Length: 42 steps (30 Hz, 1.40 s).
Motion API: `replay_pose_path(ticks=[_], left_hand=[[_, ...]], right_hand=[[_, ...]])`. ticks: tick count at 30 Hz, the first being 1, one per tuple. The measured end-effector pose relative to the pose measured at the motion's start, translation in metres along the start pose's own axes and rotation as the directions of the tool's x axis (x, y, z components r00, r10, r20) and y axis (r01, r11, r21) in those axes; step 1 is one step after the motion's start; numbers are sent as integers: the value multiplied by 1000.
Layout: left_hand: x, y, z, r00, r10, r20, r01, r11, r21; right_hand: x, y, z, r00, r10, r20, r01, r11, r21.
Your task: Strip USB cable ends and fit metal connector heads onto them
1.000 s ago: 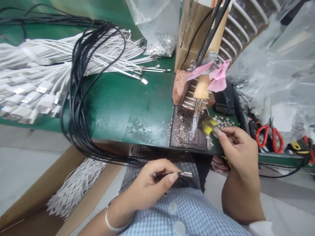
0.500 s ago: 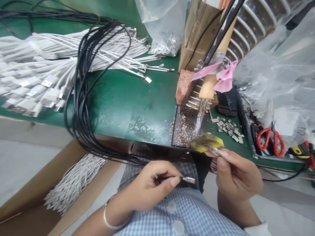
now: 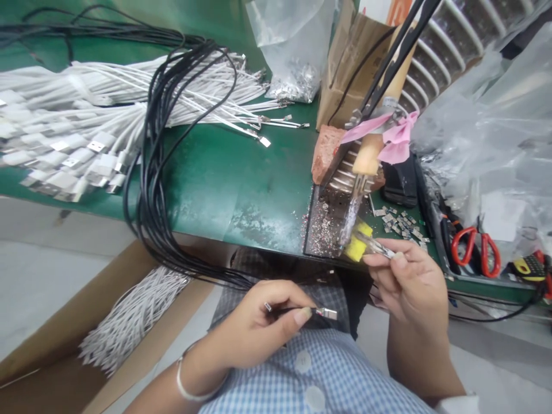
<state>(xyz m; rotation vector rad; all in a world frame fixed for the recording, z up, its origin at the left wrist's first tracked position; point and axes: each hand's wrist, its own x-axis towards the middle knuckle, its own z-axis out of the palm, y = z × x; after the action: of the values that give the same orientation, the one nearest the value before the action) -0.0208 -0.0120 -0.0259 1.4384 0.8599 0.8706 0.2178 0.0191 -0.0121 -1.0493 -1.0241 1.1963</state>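
Observation:
My left hand (image 3: 263, 322) sits low over my lap, fingers pinched on the end of a thin black cable (image 3: 297, 311) whose small metal connector (image 3: 330, 313) sticks out to the right. My right hand (image 3: 409, 282) is closed on metal tweezers (image 3: 375, 246) that grip a yellow sponge piece (image 3: 357, 244). The sponge touches the tip of a fixed soldering iron (image 3: 354, 210) with a wooden handle (image 3: 371, 155), above a dark tray (image 3: 325, 224) covered in solder specks at the bench's front edge.
A green bench (image 3: 224, 178) carries a bundle of black cables (image 3: 150, 167) hanging over its edge, and piles of white USB cables (image 3: 64, 126). Small metal shells (image 3: 401, 221), red scissors (image 3: 474, 244), plastic bags (image 3: 487, 115) and a brick (image 3: 328, 152) lie right. A cardboard box (image 3: 107, 322) of white cables stands below left.
My right hand swung the tweezers and yellow sponge off the iron tip toward me, then back up against it. My left hand stayed nearly still with the cable.

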Motion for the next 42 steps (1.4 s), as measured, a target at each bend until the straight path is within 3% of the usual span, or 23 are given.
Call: replay_pose_path(ticks=[9, 12, 17, 22, 26, 29, 31, 33, 42], left_hand=[[3, 5, -4, 999, -40, -2, 40, 999, -5], [3, 5, -7, 999, -52, 14, 52, 999, -16], [7, 6, -9, 999, -43, -11, 43, 999, 4], [19, 17, -4, 997, -36, -68, 42, 996, 76], [28, 21, 0, 996, -29, -85, 39, 992, 116], [33, 20, 2, 996, -38, -79, 47, 992, 116], [36, 18, 3, 995, -44, -90, 54, 992, 111], [39, 18, 4, 994, -45, -103, 56, 992, 109], [50, 23, 4, 992, -20, -126, 39, 988, 148]], right_hand=[[-4, -1, -3, 999, 54, 1, -54, 998, 42], [-15, -3, -1, 998, -6, -62, 3, 999, -44], [-31, 1, 3, 967, -203, -155, 142, 932, -334], [-13, 10, -3, 958, -283, -51, 219, 834, -506], [-10, 10, -6, 916, -389, -99, 289, 810, -510], [-21, 8, 0, 896, -438, 73, 400, 725, -561], [-27, 7, 6, 881, -396, 258, 471, 687, -553], [-28, 10, 12, 868, -356, 347, 494, 691, -528], [-16, 19, 18, 835, -481, 269, 548, 677, -492]])
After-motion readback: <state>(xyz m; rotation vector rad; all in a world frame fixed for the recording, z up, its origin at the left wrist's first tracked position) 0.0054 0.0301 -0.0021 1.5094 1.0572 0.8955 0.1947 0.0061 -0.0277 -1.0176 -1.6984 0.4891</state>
